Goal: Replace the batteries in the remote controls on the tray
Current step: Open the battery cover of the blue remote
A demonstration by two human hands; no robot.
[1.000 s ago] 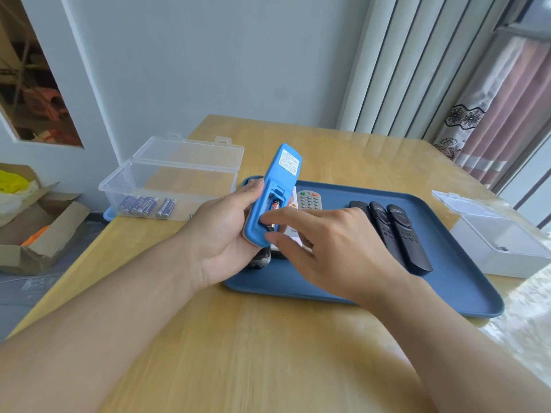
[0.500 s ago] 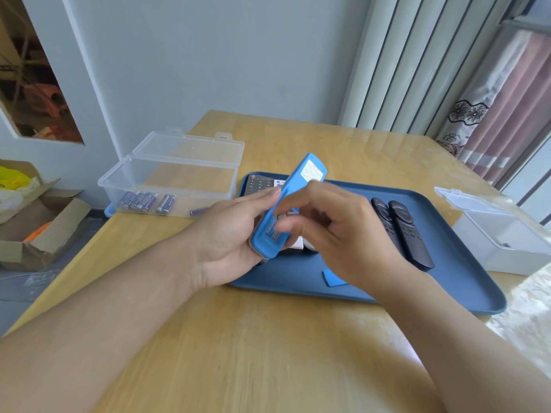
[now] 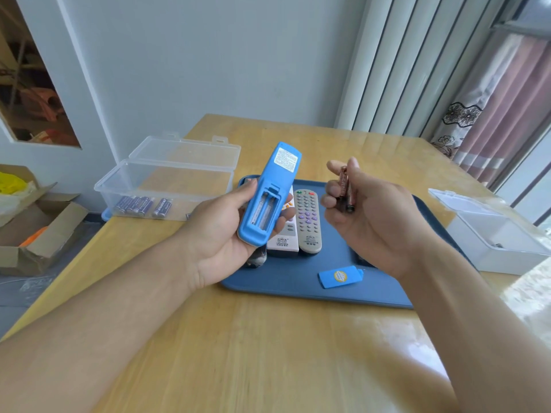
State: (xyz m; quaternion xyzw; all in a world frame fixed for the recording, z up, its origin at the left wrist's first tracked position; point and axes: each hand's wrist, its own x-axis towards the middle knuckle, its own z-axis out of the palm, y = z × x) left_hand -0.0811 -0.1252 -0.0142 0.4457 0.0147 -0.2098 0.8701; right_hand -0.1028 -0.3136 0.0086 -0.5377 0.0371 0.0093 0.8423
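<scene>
our left hand (image 3: 222, 234) holds the blue remote (image 3: 268, 198), mid frame; our right hand (image 3: 366, 210) pinches two old batteries (image 3: 346, 189).

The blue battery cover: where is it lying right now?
In the head view, the blue battery cover lies flat on the blue tray, near its front edge, in front of the grey remote and below the right hand.

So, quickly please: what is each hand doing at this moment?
Left hand: holds the blue remote, battery bay open and empty.
Right hand: holds the old batteries.
</scene>
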